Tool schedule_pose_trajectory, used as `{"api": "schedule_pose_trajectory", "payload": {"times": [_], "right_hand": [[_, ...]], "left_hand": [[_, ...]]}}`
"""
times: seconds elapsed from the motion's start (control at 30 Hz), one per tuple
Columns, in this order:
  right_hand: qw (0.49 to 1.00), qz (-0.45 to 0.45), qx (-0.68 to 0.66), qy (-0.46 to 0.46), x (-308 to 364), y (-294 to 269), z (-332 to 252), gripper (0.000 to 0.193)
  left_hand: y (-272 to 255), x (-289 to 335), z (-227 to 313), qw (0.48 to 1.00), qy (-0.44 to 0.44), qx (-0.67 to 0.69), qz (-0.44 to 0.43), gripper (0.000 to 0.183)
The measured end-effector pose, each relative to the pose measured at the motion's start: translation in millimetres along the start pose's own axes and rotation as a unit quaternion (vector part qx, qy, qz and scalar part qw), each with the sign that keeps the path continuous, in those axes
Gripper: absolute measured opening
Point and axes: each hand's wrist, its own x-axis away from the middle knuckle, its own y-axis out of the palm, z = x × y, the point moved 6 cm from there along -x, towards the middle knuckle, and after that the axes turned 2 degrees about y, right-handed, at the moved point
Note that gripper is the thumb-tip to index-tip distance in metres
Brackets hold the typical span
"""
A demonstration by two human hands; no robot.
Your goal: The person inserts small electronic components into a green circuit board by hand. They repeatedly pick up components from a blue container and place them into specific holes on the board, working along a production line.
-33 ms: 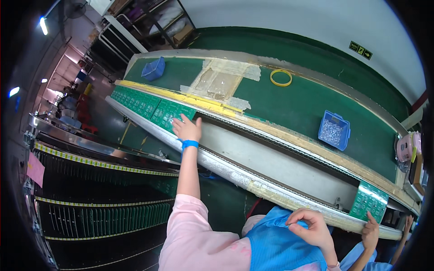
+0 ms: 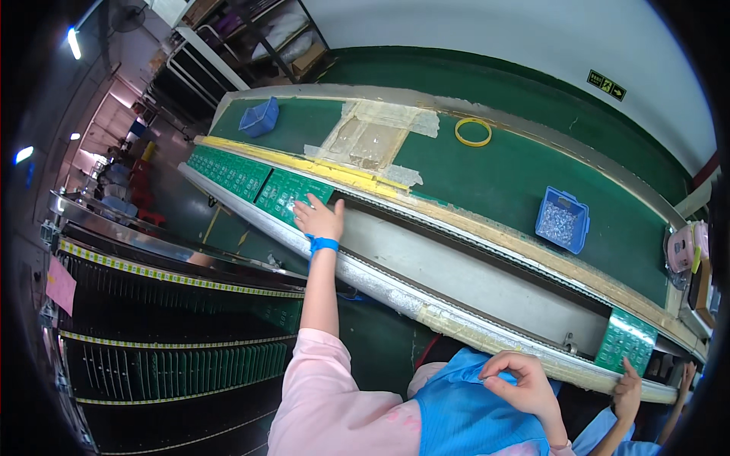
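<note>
My left hand [image 2: 319, 220], with a blue band at the wrist, lies with fingers spread on the right end of a green circuit board [image 2: 285, 191]. That board sits in the long rail track [image 2: 449, 258]. A narrow dark gap parts it from more green circuit boards [image 2: 224, 169] on its left. My right hand [image 2: 525, 384] is held over my blue apron [image 2: 471, 403], fingers curled toward the thumb. Whatever it may hold is too small or hidden to make out.
A co-worker's hand [image 2: 627, 391] touches another circuit board [image 2: 626, 340] at the track's right. On the green bench stand a blue bin of small clear parts [image 2: 563, 219], a yellow tape ring [image 2: 473, 132] and another blue bin [image 2: 258, 118]. A board rack [image 2: 175, 368] stands lower left.
My left hand and the board under it have shifted slightly right, and a gap has opened to the boards on its left. The far right board has also moved slightly right.
</note>
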Motion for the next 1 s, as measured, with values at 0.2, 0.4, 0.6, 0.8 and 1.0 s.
{"api": "schedule_pose_trajectory", "payload": {"times": [0.2,0.4,0.6,0.8,1.0], "right_hand": [[0.998,-0.008,0.032,-0.047,-12,3,1,0.01],[0.992,0.034,0.064,-0.101,-7,-21,-1,0.009],[0.973,0.213,0.045,-0.083,32,-87,8,0.009],[0.901,0.414,0.093,-0.093,78,-180,36,0.008],[0.832,0.461,0.302,-0.069,75,-233,39,0.006]], "left_hand": [[-33,73,69,0.991,0.127,-0.031,-0.004,0.093],[-99,235,174,0.927,0.371,0.025,-0.051,0.08],[-132,375,250,0.742,0.631,0.212,-0.083,0.075],[-154,415,310,0.636,0.71,0.275,-0.124,0.045],[-186,319,378,0.708,0.649,0.254,-0.113,0.017]]}}
